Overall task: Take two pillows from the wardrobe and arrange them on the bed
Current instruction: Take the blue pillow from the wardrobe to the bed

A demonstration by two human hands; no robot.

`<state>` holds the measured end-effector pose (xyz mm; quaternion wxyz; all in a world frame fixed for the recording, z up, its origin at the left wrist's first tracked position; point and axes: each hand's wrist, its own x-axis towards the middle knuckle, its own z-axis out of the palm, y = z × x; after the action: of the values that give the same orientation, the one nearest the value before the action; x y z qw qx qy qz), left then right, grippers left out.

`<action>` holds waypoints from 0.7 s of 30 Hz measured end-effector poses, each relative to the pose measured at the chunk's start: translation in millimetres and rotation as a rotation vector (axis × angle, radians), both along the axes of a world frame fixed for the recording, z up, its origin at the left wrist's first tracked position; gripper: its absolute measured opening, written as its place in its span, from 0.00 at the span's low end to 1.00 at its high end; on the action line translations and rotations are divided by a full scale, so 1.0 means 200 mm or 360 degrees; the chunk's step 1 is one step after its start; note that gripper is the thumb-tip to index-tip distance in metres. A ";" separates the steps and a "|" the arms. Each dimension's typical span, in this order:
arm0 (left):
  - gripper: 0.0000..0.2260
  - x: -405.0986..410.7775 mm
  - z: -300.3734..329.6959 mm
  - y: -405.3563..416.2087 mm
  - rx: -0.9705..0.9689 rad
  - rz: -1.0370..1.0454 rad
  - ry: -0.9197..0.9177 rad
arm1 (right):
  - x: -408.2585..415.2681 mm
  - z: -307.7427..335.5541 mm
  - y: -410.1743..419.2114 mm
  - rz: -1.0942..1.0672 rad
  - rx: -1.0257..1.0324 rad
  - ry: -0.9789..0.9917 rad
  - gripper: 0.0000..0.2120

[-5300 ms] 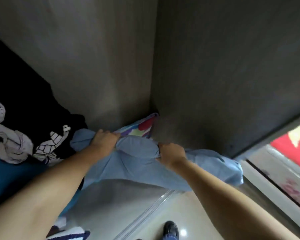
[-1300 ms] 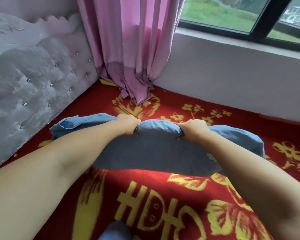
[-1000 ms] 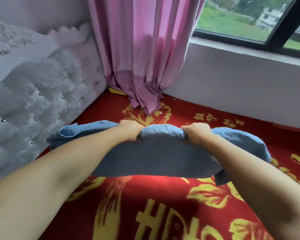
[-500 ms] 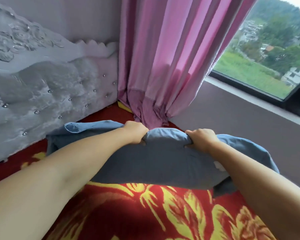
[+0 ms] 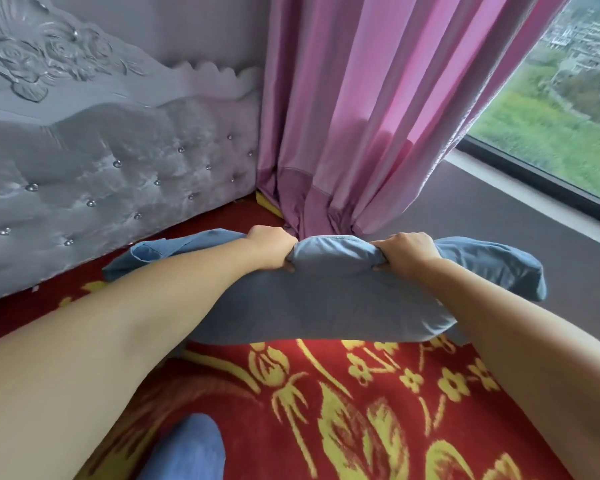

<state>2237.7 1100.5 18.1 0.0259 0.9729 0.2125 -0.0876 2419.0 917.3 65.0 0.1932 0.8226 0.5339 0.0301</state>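
Sagging between two fists, the blue pillow (image 5: 326,299) looks light and limp, held over the red bedspread (image 5: 326,410) near the tufted headboard (image 5: 101,181) on the left. The left hand (image 5: 269,247) and right hand (image 5: 407,251) each bunch its top edge, fingers curled tight. The pink curtain (image 5: 361,116) and window wall hem in the right; room lies ahead by the headboard.

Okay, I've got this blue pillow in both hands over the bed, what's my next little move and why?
Probably lower the soft blue fabric pillow onto the red and yellow patterned blanket near the grey tufted headboard, then let go. The left hand and right hand grip its far edge, and it appears raised with its left end already by the headboard.
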 end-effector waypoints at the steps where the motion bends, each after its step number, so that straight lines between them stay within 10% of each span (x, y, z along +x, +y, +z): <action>1: 0.17 0.00 0.00 0.05 0.0010 0.0000 0.0012 | -0.01 0.00 0.05 -0.0017 -0.0005 0.0007 0.11; 21: 0.20 -0.10 -0.21 1.33 -0.0450 0.0176 -0.0070 | -0.03 0.04 1.51 0.0115 -0.0362 0.0008 0.14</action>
<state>2217.9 1366.6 -22.9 0.1720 0.9480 0.2508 -0.0938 2413.6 1219.1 72.1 0.2827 0.7757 0.5637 -0.0258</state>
